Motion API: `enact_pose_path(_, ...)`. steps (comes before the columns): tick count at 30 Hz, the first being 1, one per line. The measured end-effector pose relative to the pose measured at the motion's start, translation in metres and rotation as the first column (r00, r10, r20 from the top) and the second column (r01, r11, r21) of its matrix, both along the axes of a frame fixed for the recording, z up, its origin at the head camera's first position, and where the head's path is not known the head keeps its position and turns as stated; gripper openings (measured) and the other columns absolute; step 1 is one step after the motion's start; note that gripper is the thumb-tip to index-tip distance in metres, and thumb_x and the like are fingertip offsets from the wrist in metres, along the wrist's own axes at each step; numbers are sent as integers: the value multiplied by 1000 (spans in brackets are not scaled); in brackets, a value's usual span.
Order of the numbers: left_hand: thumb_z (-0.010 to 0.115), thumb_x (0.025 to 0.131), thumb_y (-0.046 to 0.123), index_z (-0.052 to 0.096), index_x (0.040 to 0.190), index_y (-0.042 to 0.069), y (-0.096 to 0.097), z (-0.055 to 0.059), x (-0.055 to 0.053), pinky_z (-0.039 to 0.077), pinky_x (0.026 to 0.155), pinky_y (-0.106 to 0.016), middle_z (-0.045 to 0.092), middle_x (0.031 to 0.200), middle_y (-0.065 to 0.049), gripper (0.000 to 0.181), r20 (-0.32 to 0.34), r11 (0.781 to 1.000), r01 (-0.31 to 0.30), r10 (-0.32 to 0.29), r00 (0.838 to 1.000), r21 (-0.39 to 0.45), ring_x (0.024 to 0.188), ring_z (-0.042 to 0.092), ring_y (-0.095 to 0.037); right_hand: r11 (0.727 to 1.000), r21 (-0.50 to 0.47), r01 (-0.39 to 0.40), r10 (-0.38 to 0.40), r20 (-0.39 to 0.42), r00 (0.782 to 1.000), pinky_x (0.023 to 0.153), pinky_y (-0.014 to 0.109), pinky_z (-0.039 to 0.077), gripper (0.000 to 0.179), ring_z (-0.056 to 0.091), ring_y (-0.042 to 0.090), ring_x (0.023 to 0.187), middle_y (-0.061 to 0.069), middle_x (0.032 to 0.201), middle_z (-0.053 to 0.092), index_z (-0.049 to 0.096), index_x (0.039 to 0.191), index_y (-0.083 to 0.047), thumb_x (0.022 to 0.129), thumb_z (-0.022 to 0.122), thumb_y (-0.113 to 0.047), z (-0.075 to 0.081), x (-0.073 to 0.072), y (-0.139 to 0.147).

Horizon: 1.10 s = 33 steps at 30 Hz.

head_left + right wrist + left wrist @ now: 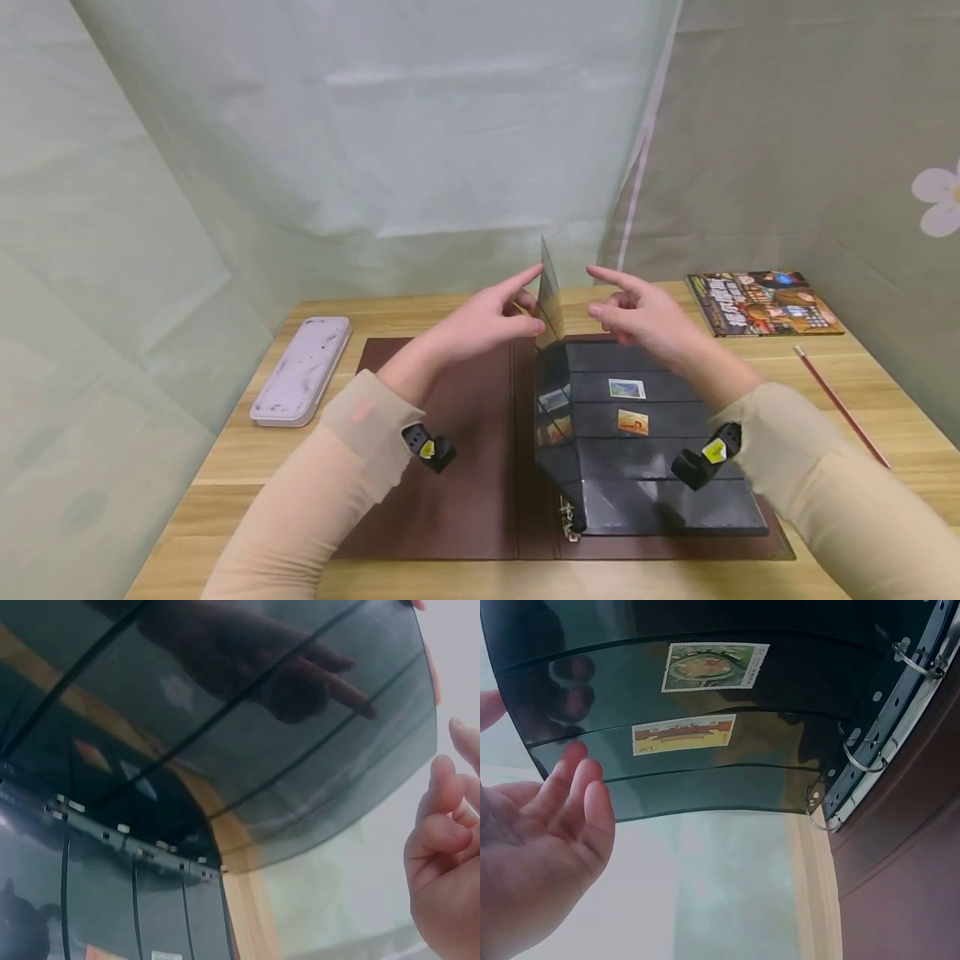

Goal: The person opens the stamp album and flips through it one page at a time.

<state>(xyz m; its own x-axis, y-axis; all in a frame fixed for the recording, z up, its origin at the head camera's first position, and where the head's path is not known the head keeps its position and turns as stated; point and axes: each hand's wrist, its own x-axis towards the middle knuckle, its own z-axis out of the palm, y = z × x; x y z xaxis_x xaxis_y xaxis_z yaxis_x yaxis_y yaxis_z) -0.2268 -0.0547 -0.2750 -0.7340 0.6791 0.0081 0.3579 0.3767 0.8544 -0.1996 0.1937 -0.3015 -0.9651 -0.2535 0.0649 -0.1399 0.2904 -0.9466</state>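
Observation:
A stamp album (442,508) with a dark maroon cover lies spread on the table. One black page (552,308) stands nearly upright from its metal rings (866,754). My left hand (487,317) touches this page near its outer edge from the left side, index finger extended. To the right of the page, apart from it, my right hand (645,321) hovers with its index finger extended and the other fingers bent; it holds nothing. The raised page's left face carries a green stamp (714,667) and a yellow stamp (684,735). On the page below sit a blue-green stamp (627,389) and an orange stamp (633,422).
A pale tin case (302,371) lies left of the album. At the back right is a colourful book (765,302), with a red pencil (842,404) in front of it near the table's right side. Pale curtains (480,125) hang behind the table.

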Motion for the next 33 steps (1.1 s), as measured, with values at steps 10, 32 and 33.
enact_pose_path(10,58,87,18,13,152,23,-6,-4,0,46,84,-39,56,112,-6,79,11,1000,2,-3,1000,21,94,58,-20,997,77,26,-27,9,1000,52,28,40,66,42,11,54,2,74,52,30,148,-16,92,61,-27,-13,6,32)
enact_pose_path(32,52,82,6,20,151,17,-16,-9,3,45,72,-38,60,83,-9,76,-8,996,-55,55,998,75,76,52,-41,950,291,111,-129,46,991,51,32,40,72,45,18,57,8,76,52,27,149,-13,91,59,-41,-47,20,88)
enact_pose_path(33,52,82,6,21,150,16,-16,-9,3,44,69,-36,59,81,-8,76,-22,996,-57,58,998,68,75,52,-41,946,304,111,-132,49,990,50,32,39,73,45,18,58,9,77,53,27,149,-13,90,59,-42,-50,20,91)
